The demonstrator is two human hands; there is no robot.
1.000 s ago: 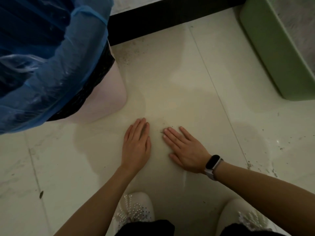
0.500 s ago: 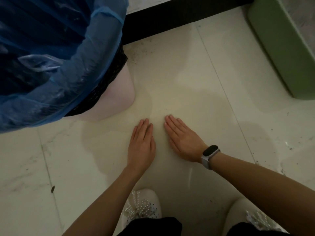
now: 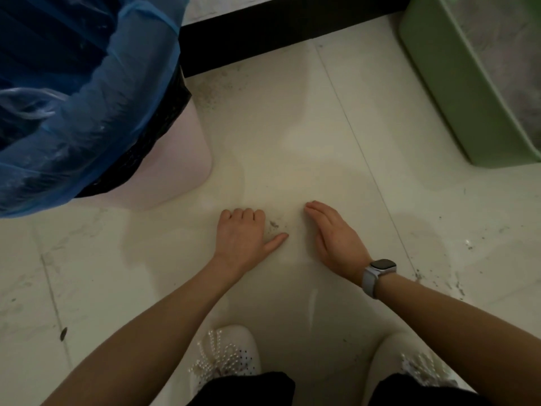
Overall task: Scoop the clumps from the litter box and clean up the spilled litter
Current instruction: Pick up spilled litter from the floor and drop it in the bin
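Note:
My left hand [image 3: 243, 238] rests on the pale floor tile with its fingers curled under and the thumb stretched right. My right hand [image 3: 333, 235] stands on its edge a little to the right, fingers together, a watch on its wrist. Between them lies a small grey heap of spilled litter [image 3: 274, 225], just off the left knuckles. More litter specks [image 3: 439, 276] dot the floor at the right. The green litter box [image 3: 468, 92] sits at the upper right, with grey litter inside.
A white bin with a blue liner bag [image 3: 87, 92] stands at the upper left, close to my left hand. A black skirting [image 3: 278, 33] runs along the wall at the top. My two white beaded shoes [image 3: 228, 358] are at the bottom.
Both hands lay flat and close together before. Now the left fingers have curled in, the right hand has tipped onto its edge, and a small litter heap shows between them.

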